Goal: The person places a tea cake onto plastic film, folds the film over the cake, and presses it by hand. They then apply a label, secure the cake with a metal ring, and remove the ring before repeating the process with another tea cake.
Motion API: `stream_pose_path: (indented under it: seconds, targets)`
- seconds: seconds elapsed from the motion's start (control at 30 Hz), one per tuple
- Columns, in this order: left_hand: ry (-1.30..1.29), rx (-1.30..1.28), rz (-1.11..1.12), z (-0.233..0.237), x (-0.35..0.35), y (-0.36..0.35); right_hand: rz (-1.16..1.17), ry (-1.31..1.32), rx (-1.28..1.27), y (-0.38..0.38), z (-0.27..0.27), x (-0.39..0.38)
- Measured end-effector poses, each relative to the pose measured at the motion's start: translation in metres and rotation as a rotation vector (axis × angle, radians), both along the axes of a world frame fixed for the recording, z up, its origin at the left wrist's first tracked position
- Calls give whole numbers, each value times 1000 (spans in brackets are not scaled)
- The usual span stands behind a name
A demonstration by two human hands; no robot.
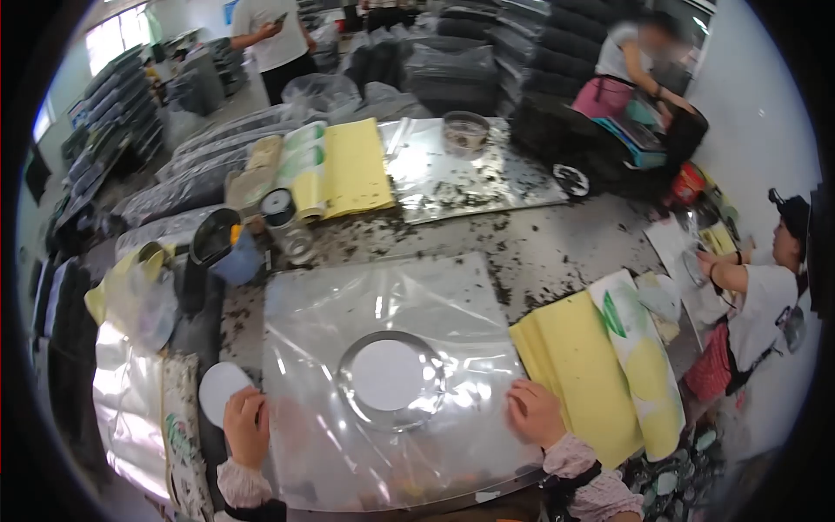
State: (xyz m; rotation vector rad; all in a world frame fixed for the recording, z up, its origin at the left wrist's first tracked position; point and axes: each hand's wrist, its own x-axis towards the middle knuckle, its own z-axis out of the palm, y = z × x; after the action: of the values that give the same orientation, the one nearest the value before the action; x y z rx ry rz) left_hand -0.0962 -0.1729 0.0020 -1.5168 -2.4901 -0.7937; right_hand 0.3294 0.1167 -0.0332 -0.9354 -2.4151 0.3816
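A clear plastic sheet (304, 304) lies over a square board in front of me, with shiny creases across it. Near its middle is a round ring (348, 396) around a white disc (387, 376). My left hand (247, 428) is closed at the sheet's left edge, fingers curled, beside another white disc (224, 390) that it partly overlaps. At the right edge, my right hand (535, 413) has its fingers curled on the sheet, close to folded yellow cloths (574, 374). The fingertips of both hands are partly hidden.
Dark scraps dot the table (548, 252). A blue cup (235, 257) and a glass jar (297, 244) stand at the left. Further back are more yellow cloth (357, 170) and a round clear dish (465, 135). Co-workers are at the right (761, 296) and the back (278, 43).
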Motion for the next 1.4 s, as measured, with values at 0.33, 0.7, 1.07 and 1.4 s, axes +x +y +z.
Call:
stream_pose_path:
  seconds: [0.33, 0.7, 1.07, 1.4]
  targets:
    - [91, -130, 301, -42, -37, -21, 18, 19, -116, 8, 8, 13]
    - [163, -309, 350, -27, -29, -15, -511, -216, 532, 153, -13, 150]
    - [238, -310, 303, -26, -28, -13, -755, 182, -27, 173, -10, 130]
    - [168, -144, 310, -42, -28, -14, -758, -192, 167, 194, -14, 133]
